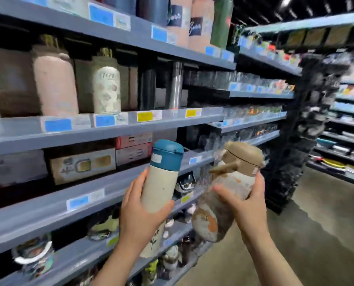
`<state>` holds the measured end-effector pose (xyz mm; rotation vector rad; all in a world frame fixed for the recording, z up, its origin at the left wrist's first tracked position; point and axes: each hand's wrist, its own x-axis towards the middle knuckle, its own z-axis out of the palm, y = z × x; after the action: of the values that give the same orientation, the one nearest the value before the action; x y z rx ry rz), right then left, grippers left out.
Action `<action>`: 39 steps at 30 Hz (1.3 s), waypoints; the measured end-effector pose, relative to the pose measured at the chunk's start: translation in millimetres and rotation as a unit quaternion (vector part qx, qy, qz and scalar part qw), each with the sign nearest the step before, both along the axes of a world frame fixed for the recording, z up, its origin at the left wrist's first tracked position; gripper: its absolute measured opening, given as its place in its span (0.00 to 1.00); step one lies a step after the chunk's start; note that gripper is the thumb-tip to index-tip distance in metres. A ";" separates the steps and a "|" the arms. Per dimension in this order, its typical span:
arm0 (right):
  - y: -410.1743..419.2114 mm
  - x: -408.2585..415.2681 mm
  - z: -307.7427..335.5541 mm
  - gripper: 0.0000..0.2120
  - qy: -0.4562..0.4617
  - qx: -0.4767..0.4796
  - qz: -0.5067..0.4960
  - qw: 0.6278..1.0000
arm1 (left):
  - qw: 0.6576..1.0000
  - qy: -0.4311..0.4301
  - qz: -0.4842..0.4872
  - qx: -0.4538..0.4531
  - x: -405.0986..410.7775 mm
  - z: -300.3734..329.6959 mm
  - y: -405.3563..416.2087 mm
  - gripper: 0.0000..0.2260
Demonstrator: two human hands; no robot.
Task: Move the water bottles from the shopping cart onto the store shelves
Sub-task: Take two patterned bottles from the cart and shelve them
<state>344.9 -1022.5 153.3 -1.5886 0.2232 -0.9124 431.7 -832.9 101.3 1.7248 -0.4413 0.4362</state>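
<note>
My left hand point(140, 211) grips a slim cream bottle with a blue lid point(161, 182), held upright in front of the grey shelves point(114, 124). My right hand point(246, 203) grips a rounder bottle with a tan lid and an orange and white pattern point(231, 182), tilted with its lid to the upper right. Both bottles are in the air, close to each other, at about the height of the third shelf board. The shopping cart is out of view.
Pink and patterned bottles point(54, 83) stand on the shelf above, with a steel flask point(175, 85) further right. Boxes point(81, 164) fill the shelf behind the blue-lidded bottle. A dark hanging rack point(308, 124) stands at the aisle end on the right, over a concrete floor point(295, 234).
</note>
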 end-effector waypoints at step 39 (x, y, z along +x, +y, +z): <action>-373.5 346.6 59.9 0.31 -0.091 0.069 0.268 0.956 | 0.888 -0.359 0.182 0.222 335.3 183.3 -351.3 0.37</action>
<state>691.5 -1396.0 213.1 -1.3260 -0.2628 -0.5950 767.0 -1184.2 284.6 2.0614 -0.7919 1.3567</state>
